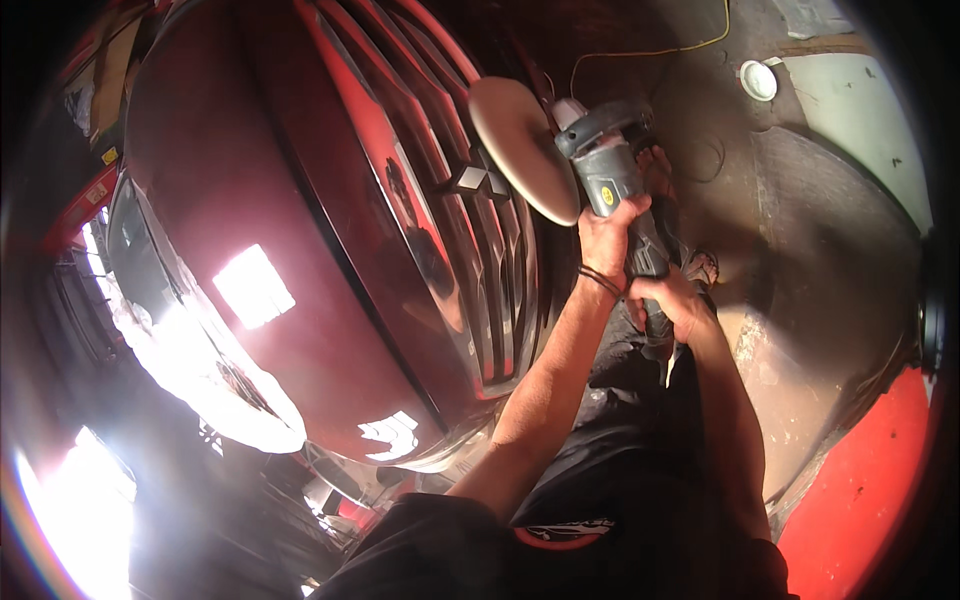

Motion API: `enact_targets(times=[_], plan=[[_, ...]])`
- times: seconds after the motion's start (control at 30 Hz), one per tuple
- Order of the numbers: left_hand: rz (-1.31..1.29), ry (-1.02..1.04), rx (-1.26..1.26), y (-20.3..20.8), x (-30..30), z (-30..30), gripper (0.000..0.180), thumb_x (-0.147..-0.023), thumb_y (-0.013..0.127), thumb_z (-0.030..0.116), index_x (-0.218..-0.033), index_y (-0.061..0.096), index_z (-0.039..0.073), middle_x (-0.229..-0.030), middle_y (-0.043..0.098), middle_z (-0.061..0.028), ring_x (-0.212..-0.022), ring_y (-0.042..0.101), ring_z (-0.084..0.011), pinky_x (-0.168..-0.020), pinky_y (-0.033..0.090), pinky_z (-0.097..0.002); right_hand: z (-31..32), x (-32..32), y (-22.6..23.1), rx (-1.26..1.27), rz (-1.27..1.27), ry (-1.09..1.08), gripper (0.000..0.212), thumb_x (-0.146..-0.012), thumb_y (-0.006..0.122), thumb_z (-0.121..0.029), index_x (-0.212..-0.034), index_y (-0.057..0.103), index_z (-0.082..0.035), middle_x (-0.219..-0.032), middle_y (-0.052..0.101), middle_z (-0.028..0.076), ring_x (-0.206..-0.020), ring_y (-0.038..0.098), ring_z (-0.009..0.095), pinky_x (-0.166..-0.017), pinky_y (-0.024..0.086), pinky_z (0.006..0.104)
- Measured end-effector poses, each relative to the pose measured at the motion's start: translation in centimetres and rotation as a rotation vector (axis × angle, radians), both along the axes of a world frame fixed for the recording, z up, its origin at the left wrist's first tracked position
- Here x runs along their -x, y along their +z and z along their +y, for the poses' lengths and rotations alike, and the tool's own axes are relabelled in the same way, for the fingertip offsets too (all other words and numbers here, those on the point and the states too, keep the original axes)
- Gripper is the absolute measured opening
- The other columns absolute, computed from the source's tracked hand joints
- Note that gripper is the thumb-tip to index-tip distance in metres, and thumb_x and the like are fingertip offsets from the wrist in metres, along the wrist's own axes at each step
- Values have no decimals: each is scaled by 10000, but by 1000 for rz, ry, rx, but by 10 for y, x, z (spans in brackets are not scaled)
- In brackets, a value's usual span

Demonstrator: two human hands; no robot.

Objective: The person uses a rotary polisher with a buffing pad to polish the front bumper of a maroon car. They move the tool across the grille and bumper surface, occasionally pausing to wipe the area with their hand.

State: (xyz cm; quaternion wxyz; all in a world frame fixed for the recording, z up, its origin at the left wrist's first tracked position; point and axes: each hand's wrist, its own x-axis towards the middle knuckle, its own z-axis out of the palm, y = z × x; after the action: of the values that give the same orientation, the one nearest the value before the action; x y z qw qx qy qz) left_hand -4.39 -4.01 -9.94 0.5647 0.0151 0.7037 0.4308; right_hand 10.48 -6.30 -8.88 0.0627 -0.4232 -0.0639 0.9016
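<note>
You hold a grey polisher point(612, 175) in both hands, just in front of the grille point(470, 200) of a dark red car point(250, 180). Your left hand point(607, 240) wraps round the middle of the machine's body, fingers curled tight about it, with a dark band on that wrist. Your right hand point(675, 300) grips the rear handle lower down, fingers closed round it. The two hands sit close together, one just behind the other along the tool.

The round pale pad point(520, 145) at the head of the polisher stands tilted on edge, right beside the chrome bars of the grille; you cannot tell from here whether it touches them. The shiny hood point(220, 230) throws back bright patches of light.

A yellow cord point(660, 50) trails over the concrete floor point(830, 250) beyond the tool, and a small white round lid point(758, 80) lies near it. A red painted patch point(860, 480) shows on the floor at your right.
</note>
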Motion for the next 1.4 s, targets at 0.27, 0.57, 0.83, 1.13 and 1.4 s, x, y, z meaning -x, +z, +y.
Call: enact_targets(times=[0.27, 0.57, 0.83, 1.13, 1.4], plan=[[-125, 61, 124, -7, -35, -94, 457, -813, 842, 252, -1147, 660, -4, -930, 714, -128, -790, 721, -229, -681, 616, -398, -75, -38, 3, -40, -80, 139, 109, -823, 704, -95, -779, 663, -3, -637, 636, 82, -543, 633, 190, -522, 520, 350], [-495, 131, -55, -35, -31, -103, 586, -829, 842, 337, -1244, 631, -18, -1058, 735, -143, -918, 751, -271, -814, 650, -434, -80, -34, -6, -369, -332, 197, 153, -834, 726, -91, -903, 687, 40, -670, 687, 95, -526, 668, 177, -496, 529, 349], [-575, 84, -219, -42, 4, -13, 619, -807, 810, 356, -1256, 658, -42, -1093, 748, -162, -955, 754, -292, -874, 645, -436, -15, 5, -19, -750, -504, 119, 191, -818, 760, -96, -946, 709, 36, -771, 730, 129, -716, 722, 206, -676, 556, 402], [-605, 128, -362, -58, 45, 127, 521, -832, 776, 285, -1217, 622, -29, -1051, 716, -158, -902, 741, -290, -793, 641, -446, 139, 52, -19, -705, -456, 98, 168, -830, 722, -146, -782, 657, 0, -610, 625, 37, -510, 600, 140, -481, 463, 342], [-675, 61, -437, -59, 86, 270, 437, -859, 776, 378, -1089, 694, 15, -917, 734, -132, -827, 736, -280, -768, 628, -433, 266, 81, -23, -707, -412, 222, 173, -801, 709, -181, -768, 673, -15, -648, 623, 36, -539, 583, 133, -494, 456, 325]])
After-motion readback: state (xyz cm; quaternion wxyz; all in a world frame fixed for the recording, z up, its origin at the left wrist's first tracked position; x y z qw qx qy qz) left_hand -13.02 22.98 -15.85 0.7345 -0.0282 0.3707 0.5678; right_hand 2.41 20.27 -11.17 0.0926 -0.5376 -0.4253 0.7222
